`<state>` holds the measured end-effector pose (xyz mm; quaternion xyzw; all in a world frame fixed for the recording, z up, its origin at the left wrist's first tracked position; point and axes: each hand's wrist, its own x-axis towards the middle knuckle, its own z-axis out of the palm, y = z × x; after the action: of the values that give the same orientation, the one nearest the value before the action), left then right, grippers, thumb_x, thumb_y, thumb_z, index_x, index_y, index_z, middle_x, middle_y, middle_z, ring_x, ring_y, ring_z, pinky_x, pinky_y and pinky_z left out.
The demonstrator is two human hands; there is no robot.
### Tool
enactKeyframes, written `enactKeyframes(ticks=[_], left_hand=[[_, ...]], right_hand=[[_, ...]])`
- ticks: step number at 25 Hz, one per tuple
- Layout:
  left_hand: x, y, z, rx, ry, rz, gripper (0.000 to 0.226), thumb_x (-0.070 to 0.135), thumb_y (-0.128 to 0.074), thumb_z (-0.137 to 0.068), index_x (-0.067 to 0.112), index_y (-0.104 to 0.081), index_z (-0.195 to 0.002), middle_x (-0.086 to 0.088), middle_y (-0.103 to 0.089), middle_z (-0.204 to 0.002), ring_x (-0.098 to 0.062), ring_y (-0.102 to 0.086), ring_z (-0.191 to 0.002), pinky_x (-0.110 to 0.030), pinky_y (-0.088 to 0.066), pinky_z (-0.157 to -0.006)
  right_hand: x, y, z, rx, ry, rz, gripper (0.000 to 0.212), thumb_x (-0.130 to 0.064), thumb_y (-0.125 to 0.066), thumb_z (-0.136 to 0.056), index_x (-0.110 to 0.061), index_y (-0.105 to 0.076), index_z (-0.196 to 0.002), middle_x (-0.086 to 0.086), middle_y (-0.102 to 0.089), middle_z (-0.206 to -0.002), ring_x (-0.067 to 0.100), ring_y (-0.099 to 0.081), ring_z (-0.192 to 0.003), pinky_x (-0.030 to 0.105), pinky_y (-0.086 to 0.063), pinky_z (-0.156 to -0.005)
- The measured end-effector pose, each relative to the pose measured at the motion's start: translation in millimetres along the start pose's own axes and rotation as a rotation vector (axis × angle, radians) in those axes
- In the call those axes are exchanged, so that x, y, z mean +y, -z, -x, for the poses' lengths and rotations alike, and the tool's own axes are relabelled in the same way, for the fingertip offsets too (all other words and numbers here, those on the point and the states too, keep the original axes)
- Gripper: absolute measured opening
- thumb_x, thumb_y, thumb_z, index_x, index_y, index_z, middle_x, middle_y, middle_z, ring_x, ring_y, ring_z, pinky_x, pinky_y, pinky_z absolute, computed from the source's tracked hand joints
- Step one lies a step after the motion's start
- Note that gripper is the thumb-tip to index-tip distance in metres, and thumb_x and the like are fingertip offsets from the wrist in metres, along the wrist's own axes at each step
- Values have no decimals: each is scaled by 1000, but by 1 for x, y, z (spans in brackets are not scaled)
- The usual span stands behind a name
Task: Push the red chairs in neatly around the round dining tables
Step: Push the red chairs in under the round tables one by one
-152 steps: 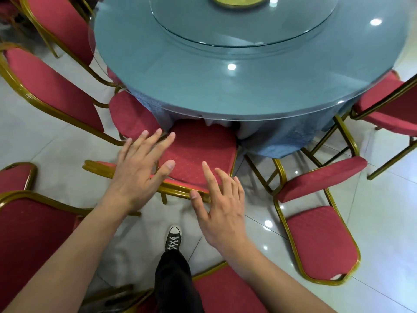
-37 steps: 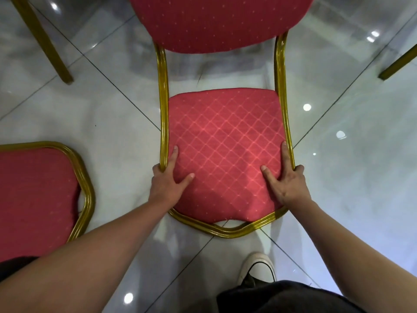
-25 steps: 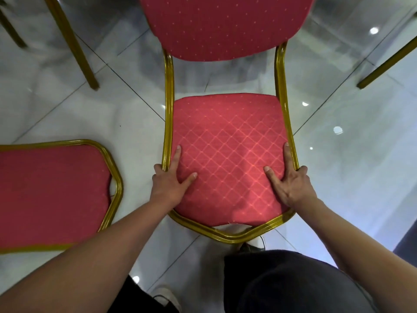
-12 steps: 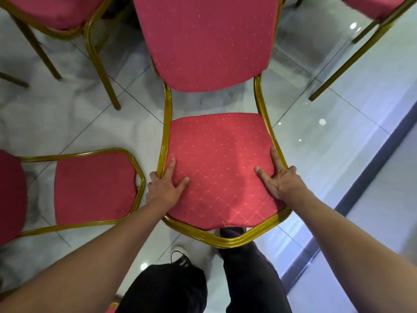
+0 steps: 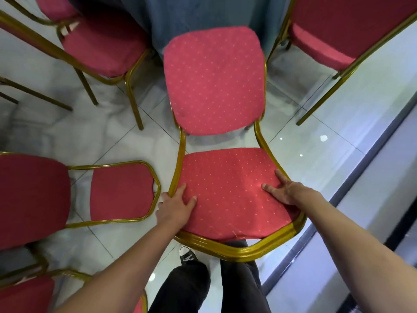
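Both hands (image 5: 173,208) gripping chair backrest (image 5: 228,188)

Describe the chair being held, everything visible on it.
The held chair has two red pads with a small pale dot pattern, fabric by the look, on a gold-coloured ribbed frame that looks like metal. It is tilted, the far pad reaching toward the blue tablecloth, the near pad close to the person. The left hand grips the near pad's left edge at the frame; the right hand holds the right edge, thumb on the fabric. Its legs are hidden. Other red chairs flank it on both sides.
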<state>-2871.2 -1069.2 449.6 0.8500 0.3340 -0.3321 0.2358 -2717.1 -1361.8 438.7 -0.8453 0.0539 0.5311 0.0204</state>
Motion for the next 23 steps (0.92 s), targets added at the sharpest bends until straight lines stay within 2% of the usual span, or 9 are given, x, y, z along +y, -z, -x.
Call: enactKeyframes(ticks=[5, 8, 10, 14, 17, 19, 20, 22, 23], left_hand=[[14, 37, 39, -6, -27, 83, 61, 63, -49, -95, 41, -39, -150, -15, -33, -152, -40, -47, -132, -49, -40, -113], [26, 54, 59, -60, -80, 58, 56, 64, -40, -98, 44, -39, -150, -9, -25, -161, -37, -33, -144, -49, -29, -119], [30, 58, 80, -26, -162, 13, 58, 71, -27, -97, 48, -39, -148, 1, -24, -164, -30, -19, -151, -51, -17, -122], [36, 62, 114, 200, -400, -8, 77, 80, -1, -88, 50, -33, -151, 18, -32, -160, -9, -14, -153, -45, 11, -125], [43, 68, 117, 386, -544, 83, 63, 69, -8, -98, 46, -30, -152, 17, -38, -157, -6, -17, -152, -47, 0, -127], [54, 74, 109, 480, -593, 85, 59, 61, -10, -102, 44, -29, -155, 13, -36, -159, -10, -18, -153, -50, -7, -125], [60, 78, 103, 519, -594, 79, 59, 59, -10, -103, 43, -28, -156, 11, -35, -160, -12, -18, -153, -51, -9, -124], [71, 89, 90, 589, -569, 83, 60, 58, -8, -102, 42, -25, -157, 9, -33, -161, -14, -20, -153, -52, -12, -123], [77, 95, 83, 618, -560, 93, 61, 59, -7, -101, 42, -24, -157, 9, -33, -161, -14, -20, -153, -52, -14, -123]], right_hand=[[1, 42, 42, -102, -7, -67, 94, -78, -37, -92, -36, 11, -162, 11, -27, -166, 37, -43, -143, 44, -33, -119], [3, 63, 55, -66, 19, -105, 91, -76, -39, -94, -32, 0, -164, 12, -32, -164, 36, -42, -144, 43, -31, -120], [7, 74, 63, -11, 57, -146, 86, -73, -42, -95, -27, -16, -164, 12, -39, -161, 36, -43, -143, 43, -32, -120], [23, 91, 83, 169, 175, -438, 69, -66, -52, -95, -23, -51, -148, 12, -56, -146, 35, -54, -131, 43, -43, -111], [26, 91, 103, 297, 267, -697, 48, -69, -48, -95, -32, -68, -119, 5, -70, -122, 24, -65, -106, 42, -50, -98], [21, 92, 114, 441, 321, -720, 52, -75, -34, -97, -36, -68, -101, 1, -71, -112, 20, -63, -99, 42, -45, -91], [18, 92, 117, 564, 344, -667, 57, -75, -28, -97, -35, -69, -102, -1, -69, -114, 24, -61, -105, 45, -41, -93], [7, 92, 121, 798, 453, -575, 59, -69, -24, -99, -35, -65, -124, -4, -63, -130, 25, -52, -124, 51, -33, -107], [-1, 91, 123, 859, 529, -542, 57, -67, -24, -100, -37, -60, -133, -6, -59, -136, 22, -48, -129, 51, -29, -111]])
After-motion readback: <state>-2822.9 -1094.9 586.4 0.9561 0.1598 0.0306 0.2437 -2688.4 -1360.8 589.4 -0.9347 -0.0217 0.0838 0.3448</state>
